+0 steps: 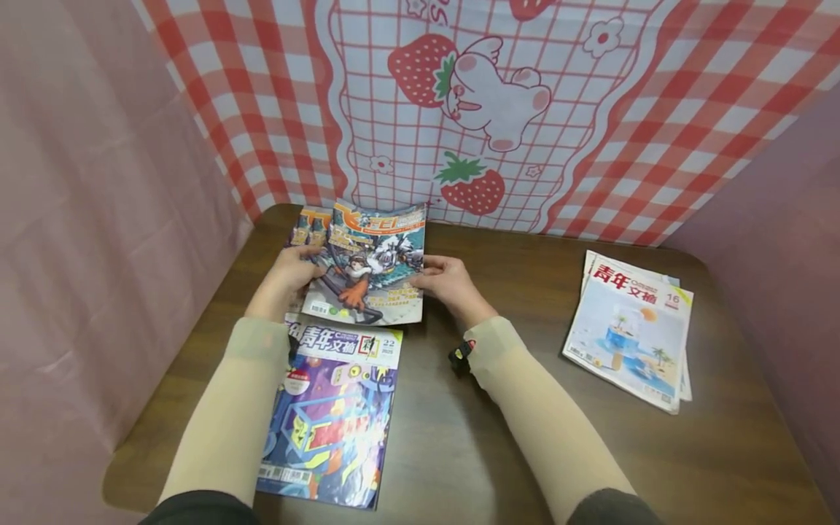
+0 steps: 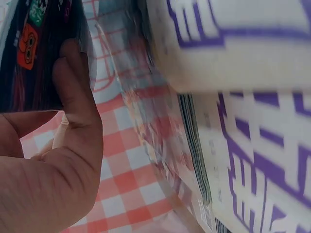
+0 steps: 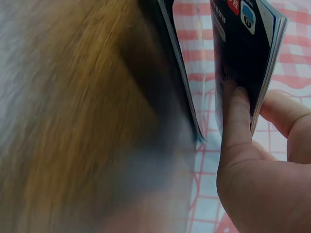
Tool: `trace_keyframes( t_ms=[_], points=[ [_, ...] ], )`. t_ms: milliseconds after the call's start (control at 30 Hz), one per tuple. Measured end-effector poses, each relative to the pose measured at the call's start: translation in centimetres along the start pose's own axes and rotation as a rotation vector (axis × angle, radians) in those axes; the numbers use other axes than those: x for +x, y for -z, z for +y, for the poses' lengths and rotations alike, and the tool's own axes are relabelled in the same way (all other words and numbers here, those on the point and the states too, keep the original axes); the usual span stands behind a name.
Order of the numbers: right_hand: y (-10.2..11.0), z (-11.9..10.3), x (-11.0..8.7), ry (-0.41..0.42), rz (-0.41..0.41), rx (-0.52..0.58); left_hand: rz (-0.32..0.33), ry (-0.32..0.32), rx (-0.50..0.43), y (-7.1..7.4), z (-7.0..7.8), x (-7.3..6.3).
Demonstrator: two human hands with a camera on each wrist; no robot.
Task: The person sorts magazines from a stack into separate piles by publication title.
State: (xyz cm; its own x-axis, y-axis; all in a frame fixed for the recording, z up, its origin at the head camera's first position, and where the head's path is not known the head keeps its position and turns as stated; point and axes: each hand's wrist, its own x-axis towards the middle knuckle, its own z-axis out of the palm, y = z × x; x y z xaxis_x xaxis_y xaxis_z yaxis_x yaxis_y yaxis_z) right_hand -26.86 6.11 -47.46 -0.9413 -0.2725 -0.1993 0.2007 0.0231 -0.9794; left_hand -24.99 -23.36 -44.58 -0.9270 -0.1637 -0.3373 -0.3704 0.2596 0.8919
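Both hands hold one comic magazine (image 1: 377,251) with an orange title and a figure in orange on its cover. My left hand (image 1: 295,271) grips its left edge, and my right hand (image 1: 451,286) pinches its right edge. In the left wrist view, fingers (image 2: 73,90) lie against the dark back cover; the right wrist view shows the magazine (image 3: 240,63) between thumb and fingers, raised off the table. Partly hidden behind it at the left are similar orange-titled magazines (image 1: 317,221). Below, a purple magazine (image 1: 335,408) marked 22 lies flat under the left forearm.
At the right of the brown wooden table (image 1: 499,437) lies a small stack of magazines (image 1: 630,332), slightly fanned, with a pale blue beach cover on top. A red-checked strawberry cloth (image 1: 407,146) hangs along the back edge. Pink cloth (image 1: 98,182) covers the left side.
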Motion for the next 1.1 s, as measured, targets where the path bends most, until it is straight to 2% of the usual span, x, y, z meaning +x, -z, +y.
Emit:
trace_keyframes(
  t_ms=[233, 400, 667, 867, 1100],
  points=[
    [-0.8, 0.0, 0.9, -0.022, 0.004, -0.037, 0.044, 0.000, 0.015, 0.1, 0.2, 0.9],
    [-1.5, 0.0, 1.5, -0.037, -0.004, -0.078, 0.095, -0.015, 0.131, 0.3, -0.2, 1.3],
    [-1.6, 0.1, 2.2, -0.068, 0.030, -0.183, 0.146, -0.087, 0.348, 0.4, -1.0, 2.1],
    [-1.4, 0.2, 2.2, -0.066, 0.020, -0.301, 0.161, -0.121, 0.434, 0.4, -1.3, 2.4],
    [-1.4, 0.4, 1.7, -0.077, 0.020, -0.419, 0.214, -0.155, 0.569, 0.3, -1.7, 2.2]
  ],
)
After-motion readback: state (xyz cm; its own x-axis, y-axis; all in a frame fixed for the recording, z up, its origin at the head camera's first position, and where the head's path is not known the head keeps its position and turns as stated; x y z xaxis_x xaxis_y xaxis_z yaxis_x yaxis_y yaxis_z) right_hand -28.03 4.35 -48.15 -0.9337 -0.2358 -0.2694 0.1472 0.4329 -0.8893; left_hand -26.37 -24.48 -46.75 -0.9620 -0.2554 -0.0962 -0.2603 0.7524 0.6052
